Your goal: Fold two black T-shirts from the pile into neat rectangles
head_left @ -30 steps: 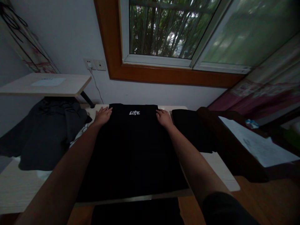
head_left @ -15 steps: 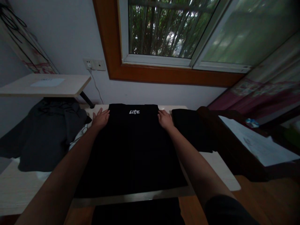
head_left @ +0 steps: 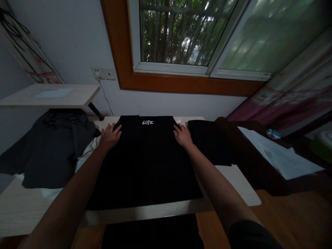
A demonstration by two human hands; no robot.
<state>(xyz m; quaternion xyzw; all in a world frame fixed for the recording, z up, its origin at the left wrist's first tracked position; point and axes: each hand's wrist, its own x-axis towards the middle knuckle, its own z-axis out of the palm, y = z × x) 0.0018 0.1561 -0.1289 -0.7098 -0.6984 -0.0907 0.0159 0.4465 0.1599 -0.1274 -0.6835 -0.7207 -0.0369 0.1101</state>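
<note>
On the worktop (head_left: 158,211), the black garment (head_left: 146,166) lay flat at twelve o'clock. The left hand (head_left: 110,136) and right hand (head_left: 183,135), both loosely splayed, rested on its eleven and one o'clock edges. A window (head_left: 181,38) stood beyond.

Pale oblong wood-grain table (head_left: 237,186): smooth
Flat black cloth garment (head_left: 147,162): matt, on table
Rumpled grey cloth (head_left: 55,148): matt, table's left
</note>
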